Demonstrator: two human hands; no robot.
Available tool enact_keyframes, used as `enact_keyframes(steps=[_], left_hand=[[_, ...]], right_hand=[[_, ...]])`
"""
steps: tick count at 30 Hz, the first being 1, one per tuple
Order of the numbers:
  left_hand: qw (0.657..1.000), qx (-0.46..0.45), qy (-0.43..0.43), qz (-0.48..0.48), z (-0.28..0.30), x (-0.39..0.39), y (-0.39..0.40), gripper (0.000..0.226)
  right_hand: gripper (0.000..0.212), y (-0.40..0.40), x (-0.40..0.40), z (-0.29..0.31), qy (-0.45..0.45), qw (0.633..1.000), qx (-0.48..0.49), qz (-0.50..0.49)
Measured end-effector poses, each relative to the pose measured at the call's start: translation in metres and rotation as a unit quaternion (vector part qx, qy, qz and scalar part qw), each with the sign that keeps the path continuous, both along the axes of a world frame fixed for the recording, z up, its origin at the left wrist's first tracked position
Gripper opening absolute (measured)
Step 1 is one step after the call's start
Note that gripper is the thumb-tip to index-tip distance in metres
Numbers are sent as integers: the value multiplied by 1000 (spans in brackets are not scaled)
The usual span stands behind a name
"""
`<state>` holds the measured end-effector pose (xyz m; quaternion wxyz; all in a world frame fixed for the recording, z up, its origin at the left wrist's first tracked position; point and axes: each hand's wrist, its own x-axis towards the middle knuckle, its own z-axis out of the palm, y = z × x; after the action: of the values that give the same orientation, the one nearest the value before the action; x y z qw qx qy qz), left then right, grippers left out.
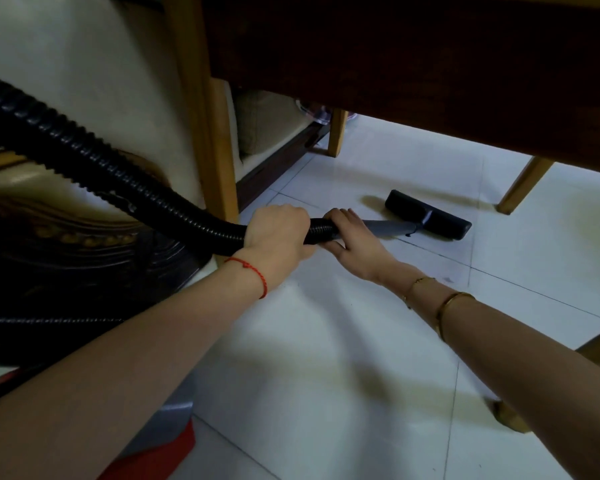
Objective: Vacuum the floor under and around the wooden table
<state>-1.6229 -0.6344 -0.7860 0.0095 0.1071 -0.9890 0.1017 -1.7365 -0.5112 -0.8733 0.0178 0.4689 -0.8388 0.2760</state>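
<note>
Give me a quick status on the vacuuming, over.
Both hands gripping the hose: left hand behind, right hand at the tube joint. Floor nozzle flat on the tiles under the table. Table leg just beyond it.

Both arms outstretched; left hand (278, 233) and right hand (352, 242) curled tight, side by side

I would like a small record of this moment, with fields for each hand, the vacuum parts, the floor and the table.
left hand: closed around the black ribbed hose, red string on the wrist
right hand: grips where the hose meets the grey tube, bangles on the wrist
floor head: black, flat on the floor, under the table's edge
floor: pale tiles
wooden table: dark underside above, light legs beyond the head
</note>
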Motion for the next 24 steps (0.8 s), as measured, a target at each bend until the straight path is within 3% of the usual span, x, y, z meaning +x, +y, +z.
enact_keyframes(steps=[11, 24], left_hand=[[999, -7, -26, 44, 46, 83, -37, 34], [991, 50, -61, 106, 172, 164, -21, 25]], right_hand=[[17, -54, 78, 38, -40, 998, -18, 53], [37, -59, 176, 186, -94, 984, 146, 28]])
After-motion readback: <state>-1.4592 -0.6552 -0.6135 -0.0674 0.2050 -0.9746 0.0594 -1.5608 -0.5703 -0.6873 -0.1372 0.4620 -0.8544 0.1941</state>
